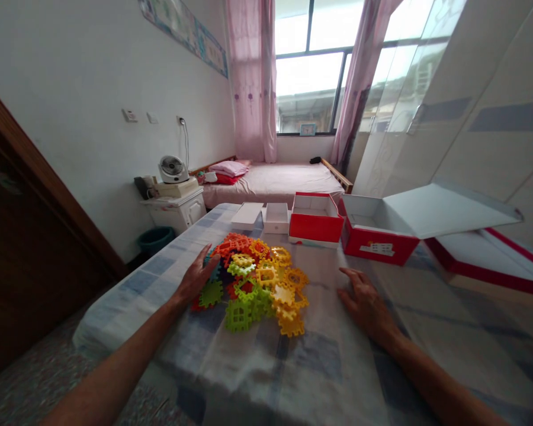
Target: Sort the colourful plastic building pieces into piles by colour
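A heap of interlocking plastic building pieces with notched edges lies on the table, with orange pieces (pixel 235 245) at the back, yellow pieces (pixel 284 293) on the right and green pieces (pixel 238 315) in front. Some blue shows at the heap's left edge. My left hand (pixel 198 276) rests against that left side, fingers apart; whether it touches a piece I cannot tell. To the right of the heap, my right hand (pixel 365 300) hovers over or rests on the cloth, fingers spread, holding nothing.
Behind the heap stand a white lid (pixel 247 214), a small white box (pixel 276 219), an open red box (pixel 316 228) and a second red box (pixel 377 246) with its flap raised. A red-edged tray (pixel 497 263) lies far right. A checked cloth (pixel 311 361) covers the table.
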`<state>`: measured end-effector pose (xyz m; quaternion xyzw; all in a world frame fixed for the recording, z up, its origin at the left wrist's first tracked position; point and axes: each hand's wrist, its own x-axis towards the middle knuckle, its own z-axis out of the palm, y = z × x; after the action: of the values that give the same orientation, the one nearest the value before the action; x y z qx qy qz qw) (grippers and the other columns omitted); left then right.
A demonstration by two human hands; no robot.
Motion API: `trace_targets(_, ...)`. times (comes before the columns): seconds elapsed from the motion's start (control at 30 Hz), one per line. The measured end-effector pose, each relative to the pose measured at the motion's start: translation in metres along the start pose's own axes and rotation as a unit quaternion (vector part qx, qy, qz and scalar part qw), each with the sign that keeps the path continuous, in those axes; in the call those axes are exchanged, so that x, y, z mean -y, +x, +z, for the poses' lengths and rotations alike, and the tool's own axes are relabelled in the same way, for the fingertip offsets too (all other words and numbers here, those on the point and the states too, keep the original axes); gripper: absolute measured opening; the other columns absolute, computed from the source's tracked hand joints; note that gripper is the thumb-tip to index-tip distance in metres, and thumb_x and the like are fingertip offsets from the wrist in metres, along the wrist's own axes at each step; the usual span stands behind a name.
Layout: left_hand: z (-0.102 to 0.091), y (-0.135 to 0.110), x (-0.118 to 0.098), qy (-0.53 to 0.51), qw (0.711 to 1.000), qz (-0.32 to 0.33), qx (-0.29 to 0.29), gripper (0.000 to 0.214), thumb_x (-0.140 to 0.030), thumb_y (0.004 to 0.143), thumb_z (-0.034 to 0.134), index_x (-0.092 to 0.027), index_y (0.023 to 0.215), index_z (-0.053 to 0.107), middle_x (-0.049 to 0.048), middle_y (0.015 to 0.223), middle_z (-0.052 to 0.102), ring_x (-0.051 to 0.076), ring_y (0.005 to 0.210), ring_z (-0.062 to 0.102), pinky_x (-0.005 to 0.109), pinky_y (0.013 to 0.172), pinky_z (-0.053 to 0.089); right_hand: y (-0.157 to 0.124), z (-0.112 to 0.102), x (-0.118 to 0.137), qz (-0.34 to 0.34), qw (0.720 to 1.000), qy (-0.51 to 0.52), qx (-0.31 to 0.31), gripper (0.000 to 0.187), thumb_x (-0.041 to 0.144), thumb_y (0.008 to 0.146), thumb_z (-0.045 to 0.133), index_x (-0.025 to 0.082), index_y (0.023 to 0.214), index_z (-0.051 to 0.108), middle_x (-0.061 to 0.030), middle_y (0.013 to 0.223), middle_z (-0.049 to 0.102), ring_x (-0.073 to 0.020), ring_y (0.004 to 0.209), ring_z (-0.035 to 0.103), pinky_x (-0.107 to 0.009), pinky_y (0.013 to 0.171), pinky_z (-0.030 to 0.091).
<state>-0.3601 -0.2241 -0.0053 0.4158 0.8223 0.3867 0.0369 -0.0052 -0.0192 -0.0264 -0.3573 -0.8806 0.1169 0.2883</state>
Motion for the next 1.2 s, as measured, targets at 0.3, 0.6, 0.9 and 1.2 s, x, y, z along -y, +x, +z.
trace_targets(0.3,0.022,-0.001,-0.06,0.003,0.989,0.11,-0.095,0.054,-0.042,0.076,0.058,-0.015,0.121,0.051,0.0099,0.118,0.054,0.024,0.115,0.049,0.036,0.102,0.037,-0.002,-0.003,0.003,-0.009,1.0,-0.006,0.004,0.04,0.023,0.081,0.043,0.019,0.121,0.048,-0.0114,0.118,0.052,-0.0238,0.104,0.056,-0.04,0.091,0.043)
trace_targets(0.6,0.05,-0.019,-0.131,0.181,0.929,0.318,-0.057,0.032,-0.021,0.081,0.055,-0.021,0.113,0.059,0.0075,0.125,0.053,0.026,0.113,0.048,0.041,0.097,0.04,-0.002,-0.007,0.007,0.003,1.0,-0.01,0.03,0.041,0.022,0.082,0.041,0.016,0.122,0.046,-0.0126,0.12,0.051,-0.0247,0.109,0.052,-0.04,0.094,0.041)
trace_targets(0.9,0.081,-0.055,-0.182,0.18,0.861,0.468,0.087,0.032,-0.032,0.084,0.055,-0.023,0.115,0.058,0.0095,0.132,0.05,0.028,0.12,0.046,0.047,0.099,0.036,-0.004,-0.006,0.003,-0.007,1.0,0.01,0.022,0.044,0.015,0.079,0.04,0.017,0.122,0.045,-0.0106,0.12,0.052,-0.0226,0.109,0.053,-0.038,0.095,0.041)
trace_targets(1.2,0.04,0.047,-0.11,0.018,0.984,0.175,0.008,0.032,-0.045,0.082,0.05,-0.024,0.101,0.065,0.0095,0.116,0.061,0.026,0.115,0.051,0.039,0.098,0.037,-0.002,-0.006,0.001,0.0,0.999,0.038,0.015,0.046,0.012,0.076,0.038,0.018,0.121,0.047,-0.0096,0.119,0.053,-0.0212,0.108,0.055,-0.037,0.096,0.041)
